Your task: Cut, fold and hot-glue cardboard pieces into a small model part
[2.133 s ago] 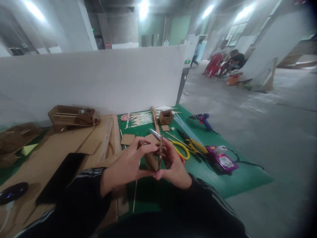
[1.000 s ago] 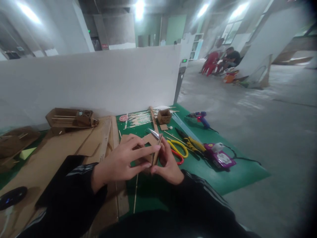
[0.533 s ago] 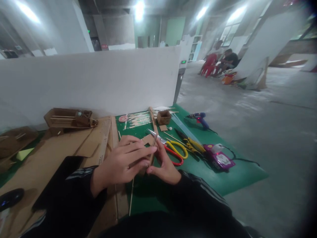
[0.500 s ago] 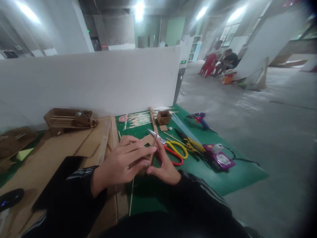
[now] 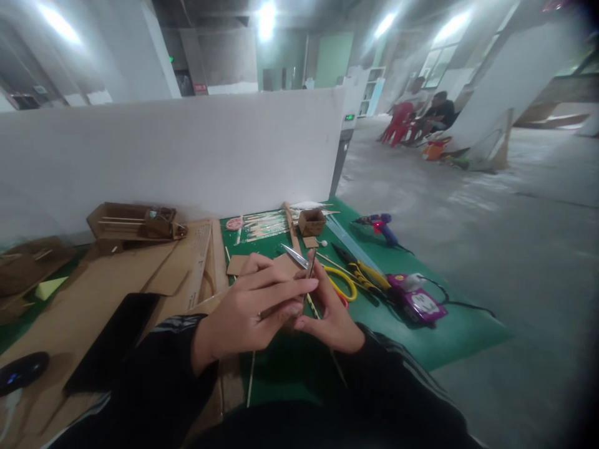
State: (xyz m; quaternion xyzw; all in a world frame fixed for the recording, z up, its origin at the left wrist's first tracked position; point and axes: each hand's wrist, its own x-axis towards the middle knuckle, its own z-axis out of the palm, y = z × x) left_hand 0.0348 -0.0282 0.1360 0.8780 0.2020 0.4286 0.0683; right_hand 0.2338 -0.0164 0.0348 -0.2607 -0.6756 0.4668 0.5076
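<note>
Above the bench, in from its near edge, the left hand and right hand pinched cardboard between them; steadying it seemed the step; the next move probably wanted even pressure.

The left hand, fingers bent, leans toward the cupped right hand, both forearms angled inward.

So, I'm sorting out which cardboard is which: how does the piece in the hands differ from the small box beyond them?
The held piece is between the left hand and the right hand; the small box stands untouched on the green table. The hands hide much of the piece, which shows a narrow edge; the box shows its walls and open top. Both are brown cardboard.
</note>
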